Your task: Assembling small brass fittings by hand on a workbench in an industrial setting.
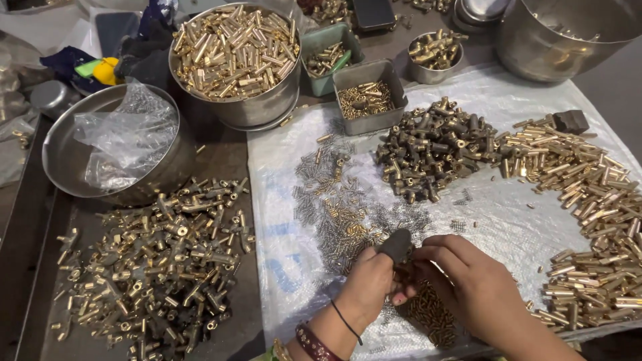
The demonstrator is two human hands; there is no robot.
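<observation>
My left hand (366, 287) and my right hand (468, 277) meet over a white plastic sheet (508, 220) near the front edge. A dark rubber cap (396, 245) covers my left thumb. Between the fingertips of both hands sits a small dark fitting (404, 273), mostly hidden. Just below the hands lies a heap of small brass pins (431, 314). Thin steel springs (321, 180) and more small brass pins (348, 224) are scattered to the upper left of my left hand.
A pile of dark fittings (431, 148) and a band of brass tubes (588, 200) lie on the sheet. Brass tee parts (160, 261) cover the table at left. Steel bowls hold brass tubes (235, 50) and a plastic bag (127, 137). Small trays (368, 100) stand behind.
</observation>
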